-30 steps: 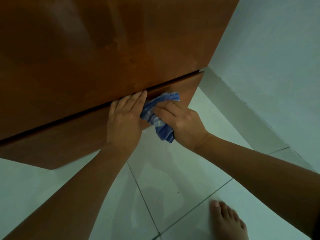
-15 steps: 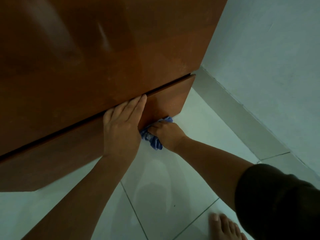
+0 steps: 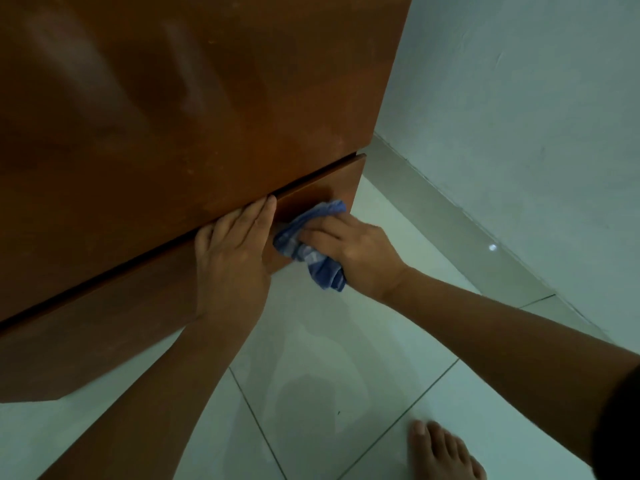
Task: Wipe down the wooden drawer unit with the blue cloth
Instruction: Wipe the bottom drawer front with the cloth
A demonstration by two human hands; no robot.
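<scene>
The brown wooden drawer unit (image 3: 166,140) fills the upper left of the head view. Its lowest drawer front (image 3: 322,188) stands slightly out below a dark gap. My left hand (image 3: 232,261) lies flat on that drawer front, fingers together, tips at the gap. My right hand (image 3: 356,254) grips the crumpled blue cloth (image 3: 311,251) and presses it against the right end of the drawer front, just right of my left hand. Part of the cloth hangs below my right palm.
Pale floor tiles (image 3: 329,375) with dark grout lines lie under the unit. A light wall (image 3: 519,116) with a grey skirting strip (image 3: 450,230) runs along the right. My bare foot (image 3: 443,452) stands at the bottom right.
My right hand has come back up with the cloth from the drawer's bottom edge onto its front face. My left hand has stayed pressed on the drawer.
</scene>
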